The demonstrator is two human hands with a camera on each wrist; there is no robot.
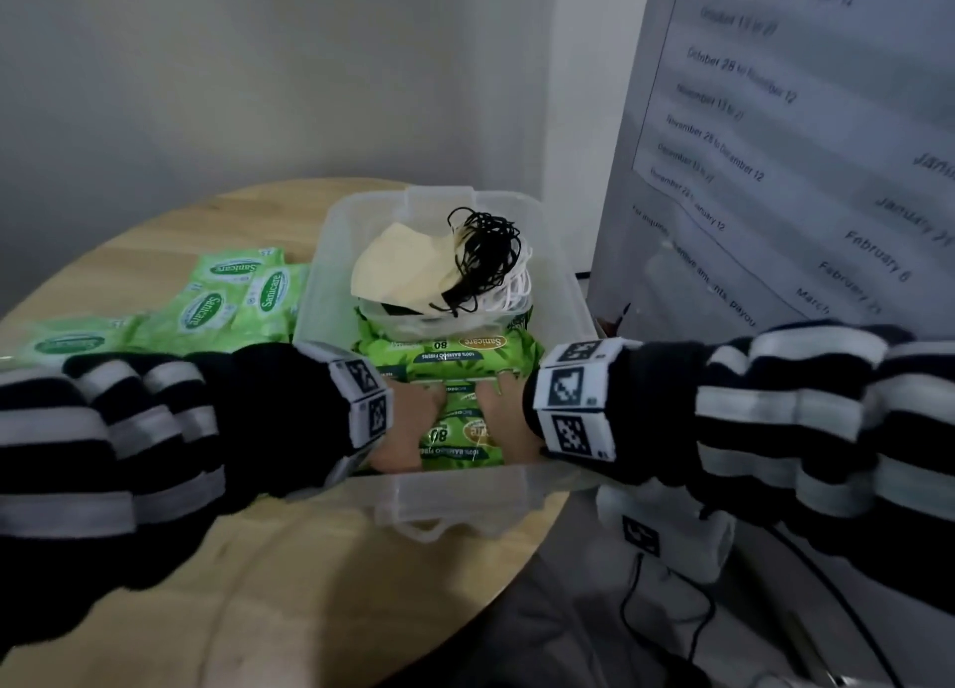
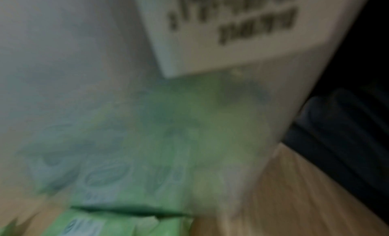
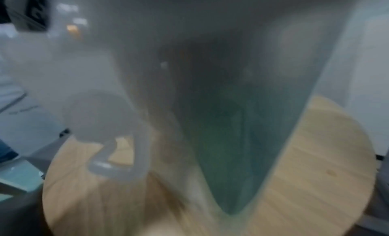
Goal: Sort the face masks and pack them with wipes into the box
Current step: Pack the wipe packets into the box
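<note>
A dark green wipes pack (image 1: 461,431) lies at the near end of the clear plastic box (image 1: 455,501), with the left hand (image 1: 408,421) on its left side and the right hand (image 1: 509,418) on its right. Both hands are down inside the box, flanking the pack and touching it; whether the fingers curl round its edges or lie flat on it I cannot tell, since the wrists hide much of them. A second dark green pack (image 1: 449,354) sits just beyond, and at the far end the face masks (image 1: 408,266) are piled on top, cream ones uppermost with a tangle of black and white ear loops (image 1: 488,258) beside them.

The step in hand looks like seating this pack in the box (the masks seem already sorted and stowed). Outside, on the round wooden table (image 1: 258,584), several light green wipes packs (image 1: 227,299) lie just left of the box, not yet packed.

Next, I judge, the hands must let go, rise clear of the rim, and the left one reach for a light green pack. Room is tight, so it would likely go on top of the dark packs.

The wrist views are too blurred to add anything.
</note>
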